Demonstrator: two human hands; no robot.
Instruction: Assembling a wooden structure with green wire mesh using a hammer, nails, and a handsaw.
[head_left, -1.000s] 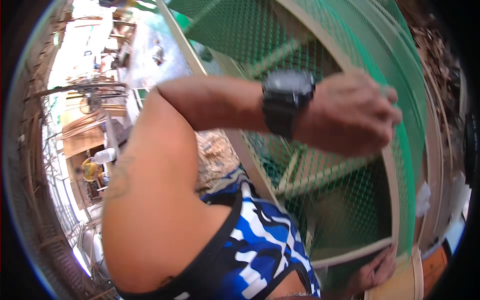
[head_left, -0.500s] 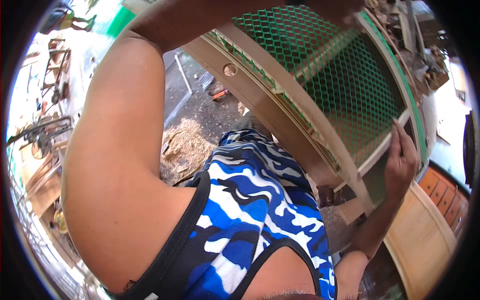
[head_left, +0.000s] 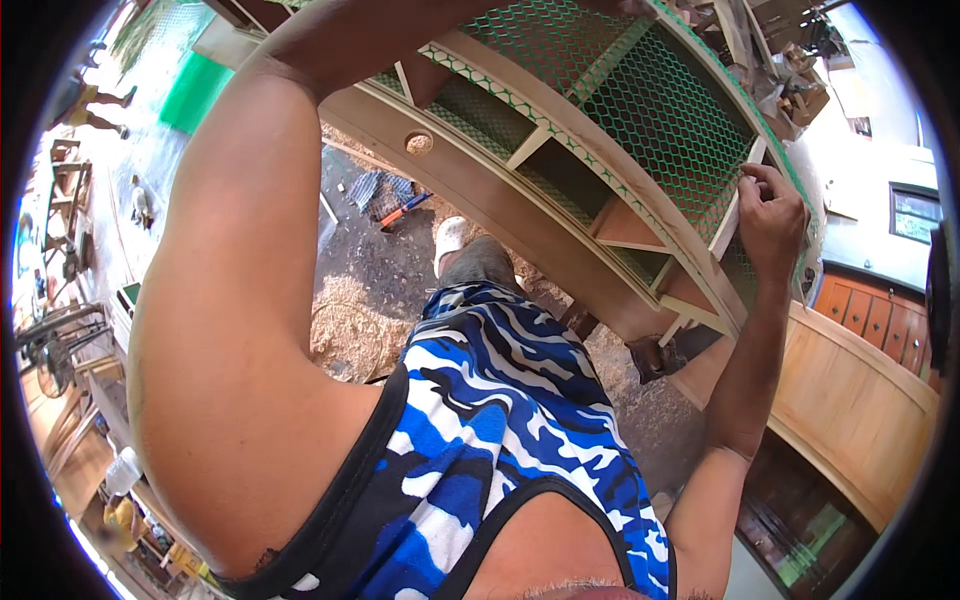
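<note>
Green plastic mesh is laid over the curved pale-wood frame, fastening unclear. The right hand is curled narrow; the left hand's fingers cannot be judged.

- The head camera looks steeply down from above, over the blue patterned shirt toward the floor.
- The left arm is very near to the lens; the green mesh is farther.
- This view is wide and round, with dark corners.
</note>
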